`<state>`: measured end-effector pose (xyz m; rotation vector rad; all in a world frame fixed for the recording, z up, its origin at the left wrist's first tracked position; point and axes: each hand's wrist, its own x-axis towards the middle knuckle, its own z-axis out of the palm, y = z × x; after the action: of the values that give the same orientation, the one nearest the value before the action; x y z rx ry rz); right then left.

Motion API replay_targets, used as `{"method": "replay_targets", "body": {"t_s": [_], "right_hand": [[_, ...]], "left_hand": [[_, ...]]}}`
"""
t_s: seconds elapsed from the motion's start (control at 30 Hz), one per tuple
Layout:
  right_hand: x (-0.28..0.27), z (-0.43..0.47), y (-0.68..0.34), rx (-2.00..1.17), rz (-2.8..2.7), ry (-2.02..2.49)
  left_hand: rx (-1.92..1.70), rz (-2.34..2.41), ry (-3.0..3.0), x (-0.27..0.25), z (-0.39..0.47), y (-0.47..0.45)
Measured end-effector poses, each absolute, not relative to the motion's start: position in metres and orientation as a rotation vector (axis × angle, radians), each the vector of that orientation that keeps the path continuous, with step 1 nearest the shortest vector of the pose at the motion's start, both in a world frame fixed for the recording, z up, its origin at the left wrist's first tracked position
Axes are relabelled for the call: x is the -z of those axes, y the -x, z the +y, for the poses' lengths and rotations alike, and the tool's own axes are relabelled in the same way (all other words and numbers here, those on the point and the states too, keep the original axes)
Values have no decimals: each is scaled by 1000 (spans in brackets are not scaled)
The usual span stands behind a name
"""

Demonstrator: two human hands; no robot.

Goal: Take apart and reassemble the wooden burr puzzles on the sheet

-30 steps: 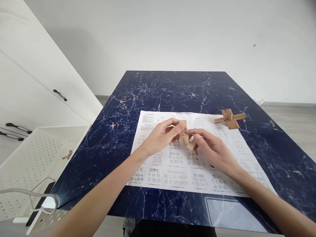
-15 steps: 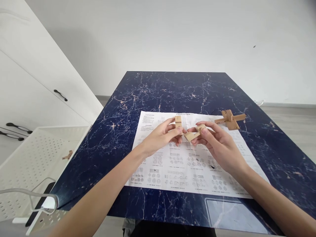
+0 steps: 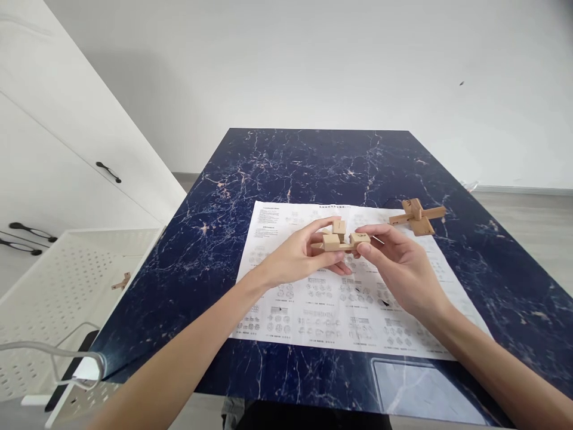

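Observation:
Over the printed sheet (image 3: 322,331), both hands close on pale notched wooden puzzle pieces (image 3: 332,241) that are fitted against each other. My left hand (image 3: 293,257) wraps their left side, thumb along the near face and fingers behind and beneath. My right hand (image 3: 398,260) pinches the right end block (image 3: 359,239) between thumb and fingers. Another square end (image 3: 339,227) stands up at the back of the group. How the pieces join inside is hidden by the fingers. To the right, a wooden cross-shaped puzzle (image 3: 419,222) rests partly on the sheet's edge.
The dark blue marble-patterned table (image 3: 308,161) extends toward the wall. At left is a white perforated cart (image 3: 76,257) with a small wooden piece (image 3: 120,282) on it and a pale cable (image 3: 45,348). A grey rectangular panel (image 3: 425,391) lies at the near table edge.
The separate wooden pieces held in each hand have come together into one group. My left hand has turned and moved slightly right; my right hand stays near its place.

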<state>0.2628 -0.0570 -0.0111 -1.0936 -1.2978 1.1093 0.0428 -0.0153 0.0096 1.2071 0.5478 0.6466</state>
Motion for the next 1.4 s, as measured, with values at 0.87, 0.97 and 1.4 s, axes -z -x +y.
{"method": "replay_targets", "body": {"t_s": [0.87, 0.97, 1.4], "right_hand": [[-2, -63, -262, -1035, -1506, 1145], [0, -62, -266, -1157, -1496, 1115], [7, -58, -267, -1278, -1403, 1117]], "left_hand": [[-791, 730, -1700, -15, -28, -45], [-798, 775, -1814, -15, -29, -43], [-707, 765, -1633, -15, -27, -45]]}}
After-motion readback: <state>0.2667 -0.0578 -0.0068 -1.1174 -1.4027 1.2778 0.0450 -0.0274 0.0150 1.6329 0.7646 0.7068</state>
